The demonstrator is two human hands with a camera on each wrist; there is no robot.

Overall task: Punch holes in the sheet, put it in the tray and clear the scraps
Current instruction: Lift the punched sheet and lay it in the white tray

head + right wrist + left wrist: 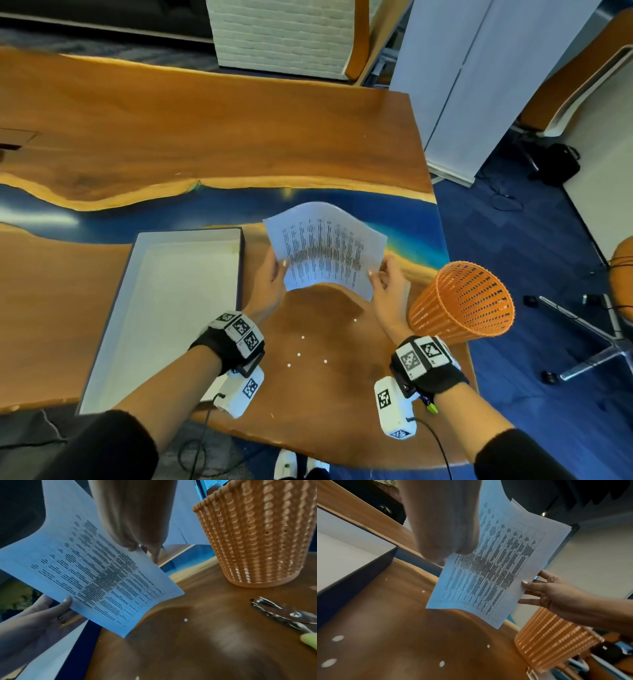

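A printed sheet [325, 250] is held in the air above the table, sagging in the middle. My left hand [272, 274] pinches its left edge, thumb on top. Along the right edge my right hand [387, 277] pinches it too. Small punched holes show along the sheet's near edge [464, 607] [169, 595]. The white tray with dark walls [137, 274] lies just left of the sheet. Several round white scraps [298, 354] [337, 638] [185, 620] lie on the wood below my hands. A metal hole punch [281, 612] with a green handle lies near my right wrist.
An orange woven basket [462, 301] [254, 534] stands at the table's right edge, close to my right hand. The wooden table [171, 137] with a blue resin strip stretches away behind. Chairs and a white panel stand on the blue floor to the right.
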